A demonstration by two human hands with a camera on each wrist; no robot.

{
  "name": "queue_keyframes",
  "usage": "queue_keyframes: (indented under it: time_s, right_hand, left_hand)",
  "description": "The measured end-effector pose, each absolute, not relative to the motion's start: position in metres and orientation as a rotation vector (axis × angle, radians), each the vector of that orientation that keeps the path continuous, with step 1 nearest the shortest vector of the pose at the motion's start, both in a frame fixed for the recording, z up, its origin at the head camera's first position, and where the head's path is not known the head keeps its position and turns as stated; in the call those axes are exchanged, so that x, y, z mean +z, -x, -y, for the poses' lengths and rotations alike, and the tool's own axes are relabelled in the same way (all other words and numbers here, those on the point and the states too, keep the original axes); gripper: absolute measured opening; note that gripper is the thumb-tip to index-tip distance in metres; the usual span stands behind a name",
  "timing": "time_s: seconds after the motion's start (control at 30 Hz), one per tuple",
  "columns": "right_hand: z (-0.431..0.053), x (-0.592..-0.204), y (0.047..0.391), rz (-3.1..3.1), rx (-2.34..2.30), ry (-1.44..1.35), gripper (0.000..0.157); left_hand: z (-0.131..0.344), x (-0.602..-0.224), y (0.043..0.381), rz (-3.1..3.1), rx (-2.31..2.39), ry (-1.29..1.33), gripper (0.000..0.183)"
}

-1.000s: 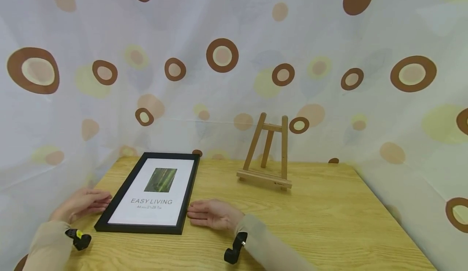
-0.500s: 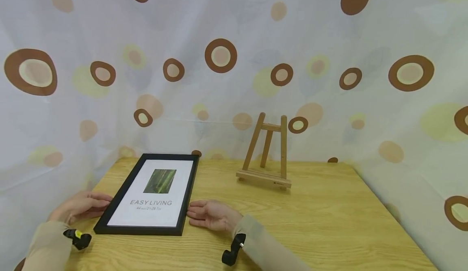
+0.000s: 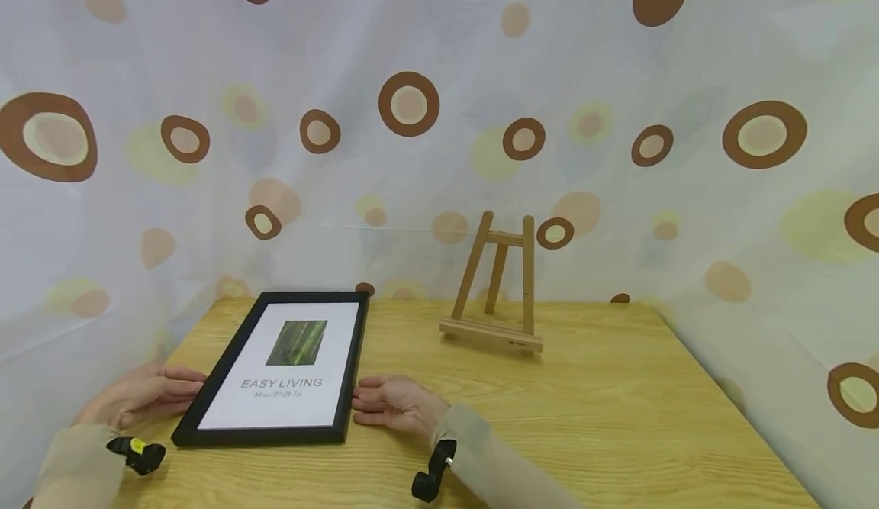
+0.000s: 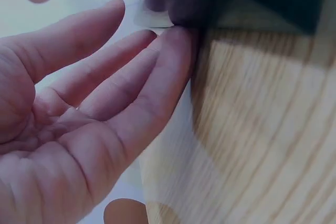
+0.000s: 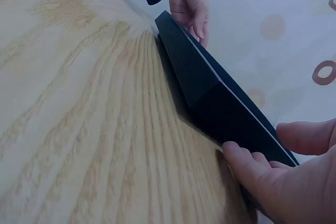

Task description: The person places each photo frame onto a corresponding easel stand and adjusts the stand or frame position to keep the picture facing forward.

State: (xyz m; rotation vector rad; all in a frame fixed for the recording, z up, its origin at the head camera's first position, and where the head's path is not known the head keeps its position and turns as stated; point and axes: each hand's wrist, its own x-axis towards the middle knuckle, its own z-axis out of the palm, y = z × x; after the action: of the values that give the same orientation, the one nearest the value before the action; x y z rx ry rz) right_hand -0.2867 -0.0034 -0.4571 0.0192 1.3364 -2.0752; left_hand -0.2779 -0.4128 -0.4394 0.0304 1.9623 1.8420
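A black picture frame [image 3: 284, 379] lies glass side up at the left of the table, with a white "EASY LIVING" sheet bearing a small green picture. My left hand [image 3: 146, 396] holds its left side; in the left wrist view the fingertips [image 4: 176, 35] reach its lower edge, with the thumb above. My right hand [image 3: 401, 406] grips the right side. The right wrist view has the thumb [image 5: 302, 137] at the frame's upper edge and the fingers low along its side. A dark shadow runs beneath the frame there.
A small wooden easel [image 3: 491, 330] stands at the back of the wood-grain table [image 3: 590, 417], right of the frame. A white curtain [image 3: 439, 43] with brown and yellow ovals hangs close behind the table and along both sides.
The whole view has shifted slightly, the easel and curtain moving a little left. The frame's near edge sits slightly lower and looks larger; both hands stay at its sides.
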Motion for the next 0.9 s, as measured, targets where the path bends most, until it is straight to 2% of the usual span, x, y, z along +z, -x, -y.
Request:
queue_keyframes:
  time_s: [0.2,0.37,0.6,0.9]
  right_hand:
    - [0.010,-0.450,0.286,-1.327,-2.098,-0.047,0.051]
    - [0.015,-0.448,0.286,-1.348,-2.050,-0.035,0.043]
    - [0.016,-0.451,0.288,-1.285,-2.020,-0.002,0.066]
    - [0.014,-0.455,0.292,-1.327,-2.012,0.036,0.069]
  left_hand:
    - [0.411,-0.442,0.280,-2.005,1.786,-0.080,0.055]
    - [0.409,-0.442,0.278,-1.954,1.788,-0.079,0.058]
    - [0.406,-0.441,0.276,-1.867,1.841,-0.089,0.060]
    - [0.401,-0.444,0.280,-1.826,1.874,-0.044,0.067]
